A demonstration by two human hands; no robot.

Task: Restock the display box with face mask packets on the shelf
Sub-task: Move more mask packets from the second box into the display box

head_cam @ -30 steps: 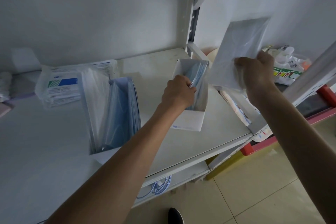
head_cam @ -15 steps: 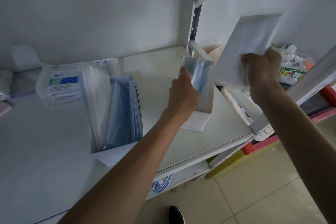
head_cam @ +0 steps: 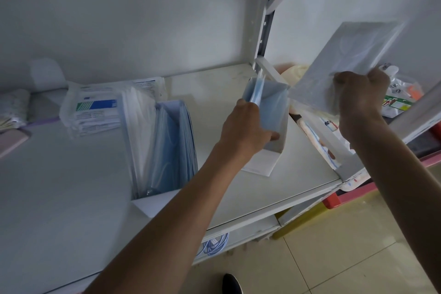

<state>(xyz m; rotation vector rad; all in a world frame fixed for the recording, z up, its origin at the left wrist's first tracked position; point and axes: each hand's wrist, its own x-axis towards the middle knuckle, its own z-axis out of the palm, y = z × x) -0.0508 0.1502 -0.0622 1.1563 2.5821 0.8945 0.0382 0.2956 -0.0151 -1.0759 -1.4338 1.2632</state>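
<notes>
My left hand [head_cam: 248,126] grips blue mask packets [head_cam: 270,107] inside small display box [head_cam: 267,148]; right hand [head_cam: 360,93] clutches clear packet [head_cam: 346,59] above shelf [head_cam: 238,193].

White wall [head_cam: 119,19], beige tiled floor [head_cam: 346,258].

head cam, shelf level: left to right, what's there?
Wrapped pack with blue label → large box of mask packets → left hand on the small display box → right hand holding a clear packet → bagged items.
</notes>
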